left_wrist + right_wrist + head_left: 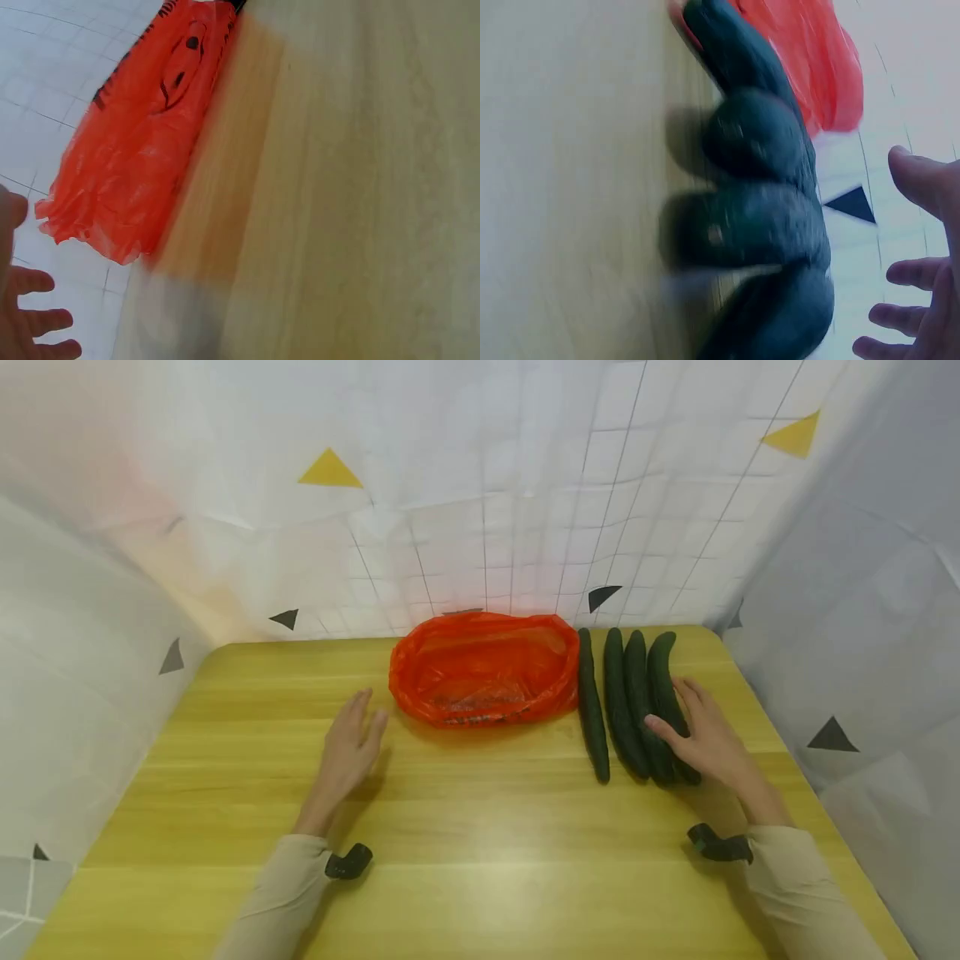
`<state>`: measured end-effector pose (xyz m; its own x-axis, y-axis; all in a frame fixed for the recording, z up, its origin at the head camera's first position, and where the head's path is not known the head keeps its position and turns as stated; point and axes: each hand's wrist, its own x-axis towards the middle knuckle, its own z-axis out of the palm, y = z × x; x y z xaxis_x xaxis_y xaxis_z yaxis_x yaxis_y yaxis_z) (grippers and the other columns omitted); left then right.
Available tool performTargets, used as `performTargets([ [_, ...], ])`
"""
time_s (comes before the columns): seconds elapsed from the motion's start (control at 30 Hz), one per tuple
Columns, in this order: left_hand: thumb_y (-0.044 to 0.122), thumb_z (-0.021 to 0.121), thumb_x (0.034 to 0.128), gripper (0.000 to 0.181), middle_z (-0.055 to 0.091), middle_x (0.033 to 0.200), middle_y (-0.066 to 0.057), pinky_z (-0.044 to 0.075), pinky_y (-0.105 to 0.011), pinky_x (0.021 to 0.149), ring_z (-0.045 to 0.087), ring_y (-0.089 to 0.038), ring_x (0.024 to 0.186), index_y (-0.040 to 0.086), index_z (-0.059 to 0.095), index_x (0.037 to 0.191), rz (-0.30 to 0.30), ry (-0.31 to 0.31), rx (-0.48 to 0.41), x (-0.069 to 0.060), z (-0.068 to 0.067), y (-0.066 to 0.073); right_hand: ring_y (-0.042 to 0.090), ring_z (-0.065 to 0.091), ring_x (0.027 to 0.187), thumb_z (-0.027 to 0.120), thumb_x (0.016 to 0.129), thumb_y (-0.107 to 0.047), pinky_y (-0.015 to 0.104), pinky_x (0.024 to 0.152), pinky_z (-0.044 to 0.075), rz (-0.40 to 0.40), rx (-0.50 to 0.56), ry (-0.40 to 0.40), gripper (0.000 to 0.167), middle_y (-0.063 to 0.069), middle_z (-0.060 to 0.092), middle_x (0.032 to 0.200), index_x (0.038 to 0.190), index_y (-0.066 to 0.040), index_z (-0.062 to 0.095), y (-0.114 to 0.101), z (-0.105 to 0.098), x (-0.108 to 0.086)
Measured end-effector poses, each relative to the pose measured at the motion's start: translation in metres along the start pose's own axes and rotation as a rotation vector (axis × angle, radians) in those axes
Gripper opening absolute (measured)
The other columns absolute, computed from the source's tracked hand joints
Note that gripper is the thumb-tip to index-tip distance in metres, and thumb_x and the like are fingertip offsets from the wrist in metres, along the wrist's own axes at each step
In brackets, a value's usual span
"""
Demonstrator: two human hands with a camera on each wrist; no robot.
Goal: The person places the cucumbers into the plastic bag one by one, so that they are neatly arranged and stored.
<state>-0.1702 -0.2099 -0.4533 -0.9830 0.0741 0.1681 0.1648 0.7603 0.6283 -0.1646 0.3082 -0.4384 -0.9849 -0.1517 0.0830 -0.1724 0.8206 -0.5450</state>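
An orange-red plastic bag (487,672) stands with its mouth spread wide at the table's back. Right of it lie several dark green cucumbers (618,710), side by side, the leftmost (592,710) against the bag. My right hand (705,735) hovers over the rightmost cucumber with fingers apart; the right wrist view shows the hand (930,262) beside the cucumbers (750,225), holding nothing. Left of the bag my left hand (348,752) is held with relaxed fingers, nothing in it. In the left wrist view its fingers (49,321) are spread near the bag (135,150).
The wooden table (480,827) reaches back to a white wall sheet (450,543) with grid lines and yellow and black triangles. Grey sheets hang at both sides. A dark wrist device (348,862) sits at the left cuff, another (720,845) at the right.
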Motion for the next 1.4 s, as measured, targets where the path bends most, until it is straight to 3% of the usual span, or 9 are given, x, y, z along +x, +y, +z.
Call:
performTargets([
  [0.1,0.048,0.032,0.1003,0.061,0.027,0.154,-0.016,0.02,-0.059,0.112,0.024,-0.037,0.141,0.012,0.025,0.149,-0.024,0.014,-0.063,0.002,0.005,-0.002,0.054,0.014,0.136,0.051,0.095,-0.043,0.071,0.099,0.019,0.029,0.047,-0.005,0.08,0.029,0.007,0.154,0.152,-0.007,0.007,0.009,-0.004,0.0],
  [0.2,0.049,0.033,0.0999,0.059,0.033,0.151,-0.011,0.027,-0.055,0.11,0.029,-0.033,0.139,0.015,0.029,0.148,-0.092,0.05,-0.22,0.004,0.008,-0.004,0.056,0.02,0.132,0.047,0.097,-0.042,0.071,0.097,0.022,0.05,0.076,-0.003,0.077,0.034,0.012,0.151,0.151,-0.002,0.009,0.015,-0.005,0.001],
  [0.27,0.05,0.033,0.0993,0.058,0.037,0.149,-0.007,0.03,-0.052,0.11,0.033,-0.03,0.137,0.018,0.031,0.147,-0.14,0.094,-0.325,0.006,0.01,-0.004,0.057,0.026,0.129,0.045,0.098,-0.043,0.07,0.095,0.027,0.075,0.09,-0.008,0.077,0.035,0.016,0.149,0.151,-0.002,0.008,0.019,-0.005,0.001],
  [0.4,0.057,0.034,0.0966,0.058,0.043,0.145,-0.004,0.034,-0.048,0.107,0.039,-0.026,0.132,0.023,0.035,0.144,-0.226,0.184,-0.446,0.013,0.018,-0.005,0.055,0.036,0.123,0.042,0.098,-0.045,0.067,0.09,0.036,0.116,0.128,-0.024,0.076,0.035,0.021,0.147,0.151,-0.003,0.006,0.025,-0.004,0.004],
  [0.57,0.055,0.038,0.0959,0.055,0.047,0.136,-0.007,0.039,-0.046,0.099,0.045,-0.027,0.122,0.024,0.039,0.14,-0.296,0.28,-0.615,0.022,0.032,-0.001,0.055,0.037,0.124,0.041,0.097,-0.048,0.065,0.092,0.038,0.155,0.184,-0.044,0.079,0.034,0.026,0.146,0.15,0.0,0.007,0.027,-0.004,0.009],
  [0.8,0.054,0.04,0.0957,0.057,0.048,0.124,-0.012,0.042,-0.044,0.091,0.047,-0.031,0.112,0.016,0.041,0.137,-0.279,0.364,-0.724,0.033,0.049,0.008,0.055,0.032,0.129,0.039,0.095,-0.055,0.064,0.098,0.034,0.247,0.207,-0.106,0.087,0.037,0.027,0.144,0.149,0.002,0.004,0.025,-0.006,0.016],
  [1.07,0.056,0.041,0.0943,0.056,0.051,0.118,-0.004,0.042,-0.043,0.09,0.049,-0.024,0.101,0.016,0.048,0.133,-0.286,0.426,-0.763,0.042,0.062,0.011,0.052,0.031,0.13,0.039,0.094,-0.058,0.062,0.1,0.033,0.289,0.201,-0.15,0.089,0.036,0.028,0.144,0.149,0.004,0.007,0.025,-0.002,0.024],
  [1.2,0.058,0.04,0.0939,0.057,0.054,0.123,-0.002,0.041,-0.041,0.092,0.049,-0.02,0.102,0.017,0.049,0.132,-0.275,0.441,-0.791,0.046,0.065,0.014,0.052,0.031,0.129,0.038,0.094,-0.06,0.062,0.1,0.033,0.306,0.211,-0.154,0.089,0.036,0.028,0.144,0.149,0.003,0.008,0.028,0.0,0.026],
  [1.4,0.055,0.036,0.0967,0.049,0.054,0.126,0.002,0.038,-0.035,0.104,0.05,-0.013,0.116,0.019,0.051,0.128,-0.242,0.453,-0.833,0.053,0.065,0.024,0.052,0.037,0.125,0.036,0.093,-0.062,0.063,0.098,0.034,0.293,0.17,-0.166,0.088,0.037,0.03,0.143,0.149,0.002,0.012,0.028,-0.002,0.033],
])
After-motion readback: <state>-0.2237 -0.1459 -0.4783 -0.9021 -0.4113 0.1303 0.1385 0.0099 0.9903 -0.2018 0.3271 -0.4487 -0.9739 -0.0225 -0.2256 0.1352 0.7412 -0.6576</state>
